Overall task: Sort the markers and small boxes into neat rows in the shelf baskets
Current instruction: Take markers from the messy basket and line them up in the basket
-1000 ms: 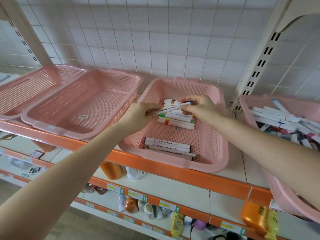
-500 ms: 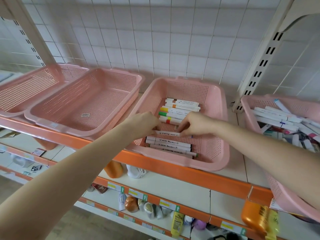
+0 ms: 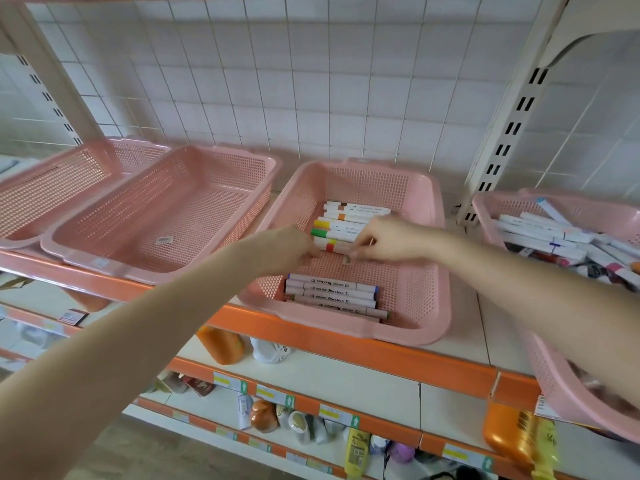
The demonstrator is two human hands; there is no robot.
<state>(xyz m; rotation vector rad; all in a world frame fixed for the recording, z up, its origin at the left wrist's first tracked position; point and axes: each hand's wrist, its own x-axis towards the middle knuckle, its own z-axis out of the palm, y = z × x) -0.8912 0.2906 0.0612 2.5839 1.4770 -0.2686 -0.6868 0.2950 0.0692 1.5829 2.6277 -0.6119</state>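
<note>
Above the shelf basket (image 3: 437, 216), left hand (image 3: 290, 249) and right hand (image 3: 386, 239) pinch one marker (image 3: 329, 244).

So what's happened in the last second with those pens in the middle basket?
Both hands carried one blue-capped marker from above the back row down to the front row and let it go there. The left hand and right hand then moved back to the ends of the red-banded marker; whether they hold it is unclear. The middle basket and the rest of both rows stayed put.
</note>
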